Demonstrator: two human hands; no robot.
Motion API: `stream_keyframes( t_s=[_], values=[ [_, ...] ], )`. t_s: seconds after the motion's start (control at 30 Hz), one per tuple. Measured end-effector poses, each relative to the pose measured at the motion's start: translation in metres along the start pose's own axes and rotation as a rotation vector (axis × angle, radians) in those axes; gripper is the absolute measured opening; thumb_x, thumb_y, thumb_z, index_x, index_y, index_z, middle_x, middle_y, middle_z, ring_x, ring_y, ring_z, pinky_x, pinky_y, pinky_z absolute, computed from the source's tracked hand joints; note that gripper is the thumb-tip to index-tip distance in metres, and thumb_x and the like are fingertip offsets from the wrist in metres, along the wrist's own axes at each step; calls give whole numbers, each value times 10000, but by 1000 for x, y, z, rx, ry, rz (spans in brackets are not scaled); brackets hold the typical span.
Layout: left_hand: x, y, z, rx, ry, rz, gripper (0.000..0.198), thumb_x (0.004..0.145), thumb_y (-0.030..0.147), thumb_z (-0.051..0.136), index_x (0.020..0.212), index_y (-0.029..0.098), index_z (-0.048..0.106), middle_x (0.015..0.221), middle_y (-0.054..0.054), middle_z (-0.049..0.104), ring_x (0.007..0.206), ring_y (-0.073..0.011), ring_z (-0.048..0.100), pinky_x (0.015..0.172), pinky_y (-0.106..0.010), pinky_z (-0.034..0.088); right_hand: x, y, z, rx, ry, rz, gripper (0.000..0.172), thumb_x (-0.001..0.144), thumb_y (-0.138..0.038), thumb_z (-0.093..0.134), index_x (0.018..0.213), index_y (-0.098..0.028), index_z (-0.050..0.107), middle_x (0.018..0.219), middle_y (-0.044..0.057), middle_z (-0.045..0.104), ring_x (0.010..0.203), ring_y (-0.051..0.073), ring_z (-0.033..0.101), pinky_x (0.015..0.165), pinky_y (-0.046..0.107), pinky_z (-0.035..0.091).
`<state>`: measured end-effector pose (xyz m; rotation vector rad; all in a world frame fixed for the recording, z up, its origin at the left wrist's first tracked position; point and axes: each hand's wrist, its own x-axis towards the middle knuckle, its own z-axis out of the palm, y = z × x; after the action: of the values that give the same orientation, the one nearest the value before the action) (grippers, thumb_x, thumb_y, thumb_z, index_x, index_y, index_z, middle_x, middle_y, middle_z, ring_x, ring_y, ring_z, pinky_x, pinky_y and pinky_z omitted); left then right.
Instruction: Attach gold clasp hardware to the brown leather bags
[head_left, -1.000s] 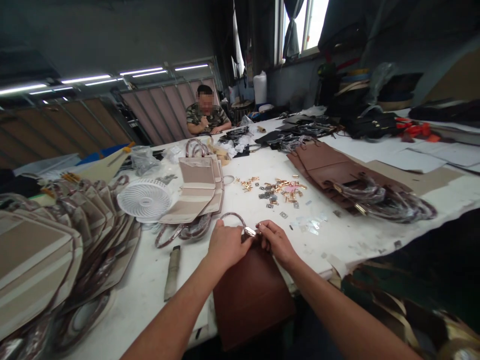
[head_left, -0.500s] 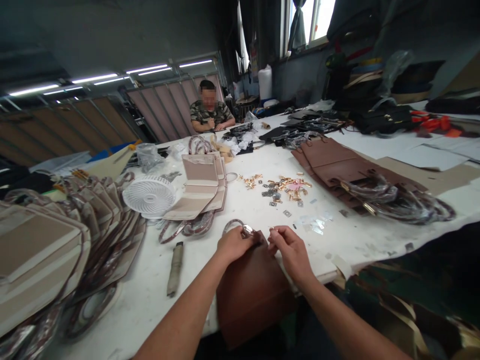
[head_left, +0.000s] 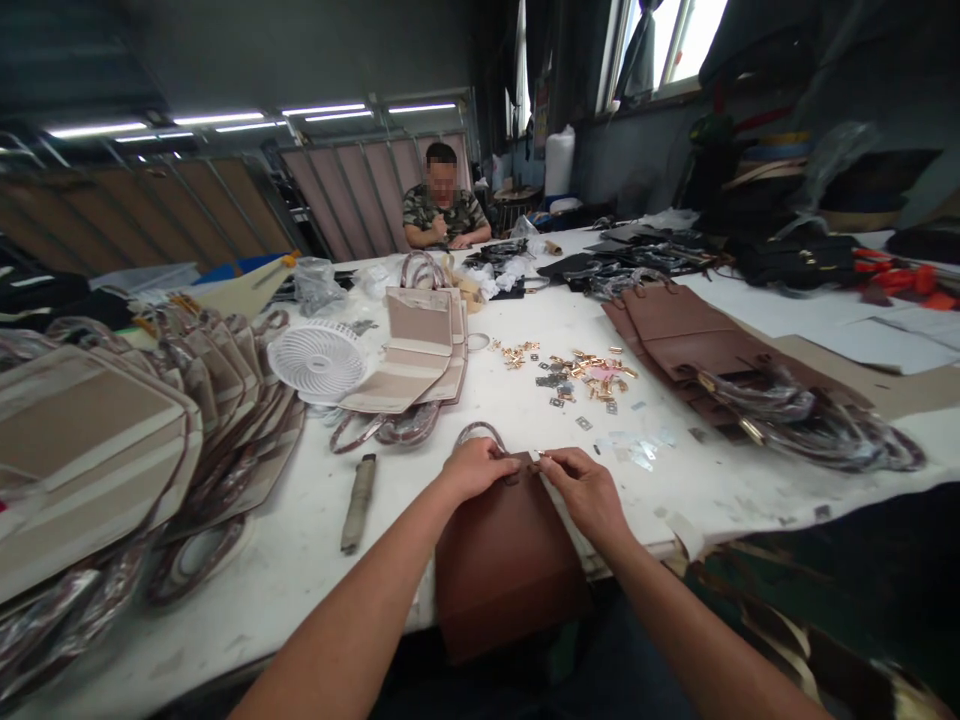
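A brown leather bag [head_left: 510, 560] hangs over the near edge of the table, its top edge lying on the tabletop. My left hand [head_left: 476, 468] is closed on that top edge, thumb on the leather beside a small strap loop. Behind this hand a wrapped handle [head_left: 480, 432] curves up. My right hand [head_left: 586, 488] pinches a small shiny metal piece [head_left: 538, 456] at the top edge, right of my left thumb. Its exact shape is too small to make out. Beyond my hands lie gold-coloured metal fittings [head_left: 600, 372] and thin metal plates [head_left: 637, 446].
A wrapped rod-like tool [head_left: 358, 505] lies left of my arms. Further left are a white fan [head_left: 316, 362] and stacked beige-lined bag pieces [head_left: 97, 450]. Brown bags [head_left: 697, 345] with plastic-wrapped handles lie on the right. A person [head_left: 444, 205] sits across the table [head_left: 480, 390].
My right hand has brought the small metal piece to the bag's top edge. My left hand has shifted its hold there, showing more of the edge. The view has turned slightly left.
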<state>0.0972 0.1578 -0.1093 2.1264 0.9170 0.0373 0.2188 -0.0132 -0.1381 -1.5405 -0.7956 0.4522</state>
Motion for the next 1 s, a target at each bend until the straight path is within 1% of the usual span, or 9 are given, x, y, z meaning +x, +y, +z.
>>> stream_keyframes(
  t_s=[0.07,0.17,0.27,0.33,0.4,0.5,0.67,0.83,1.0],
  values=[
    [4,-1,-2,-77,-57,-10,380,734,524,748,824,159,694,758,-38,700,705,-191,631,616,-258,446,-3,4,-7,-26,-12,38,343,879,-545,714,947,-221,805,934,65,746,887,282,684,831,391,540],
    [8,-1,-6,-179,-138,-7,340,702,461,776,815,149,701,754,-43,711,701,-193,640,628,-263,468,-4,3,-9,-69,-10,80,362,866,-544,714,982,-213,803,838,53,743,757,264,679,752,381,544],
    [8,0,-8,-288,-221,21,261,694,357,754,852,153,712,803,-40,736,736,-194,669,680,-263,501,0,-1,-5,-159,14,22,344,863,-508,708,1028,-218,793,890,55,754,762,261,681,742,374,537],
    [9,-1,-7,-353,-254,36,237,692,296,726,884,156,718,837,-36,747,765,-188,684,723,-259,514,1,-3,-2,-221,-24,-45,283,881,-456,688,1035,-241,788,929,41,757,784,251,682,745,361,528],
    [9,-3,-3,-397,-251,38,228,687,260,719,889,153,718,856,-36,751,781,-183,687,743,-254,517,1,-4,-1,-266,-104,-74,220,905,-409,661,1023,-274,788,917,16,755,787,241,682,727,344,515],
    [9,-5,3,-432,-212,22,210,685,221,721,882,149,711,846,-34,747,756,-173,677,711,-244,506,-1,-6,0,-287,-197,-39,182,917,-386,649,991,-294,787,849,-6,747,756,233,679,677,325,491],
    [8,-4,6,-423,-175,-1,164,697,186,720,856,151,724,804,-19,738,700,-157,652,647,-228,472,4,-11,-1,-296,-222,24,212,871,-414,651,948,-260,774,737,-12,710,661,213,644,604,311,441],
    [11,-9,7,-381,-160,-1,144,697,201,746,832,153,729,808,-20,739,723,-170,657,657,-233,485,12,-14,0,-413,-255,38,203,828,-388,640,896,-245,767,658,-27,672,591,188,593,566,298,391],
    [17,-15,9,-350,-153,10,235,650,266,826,828,143,736,796,-29,733,755,-187,657,674,-237,498,19,-19,0,-454,-350,110,118,827,-299,664,862,-226,750,656,-37,681,614,178,626,568,272,400]
  ],
)
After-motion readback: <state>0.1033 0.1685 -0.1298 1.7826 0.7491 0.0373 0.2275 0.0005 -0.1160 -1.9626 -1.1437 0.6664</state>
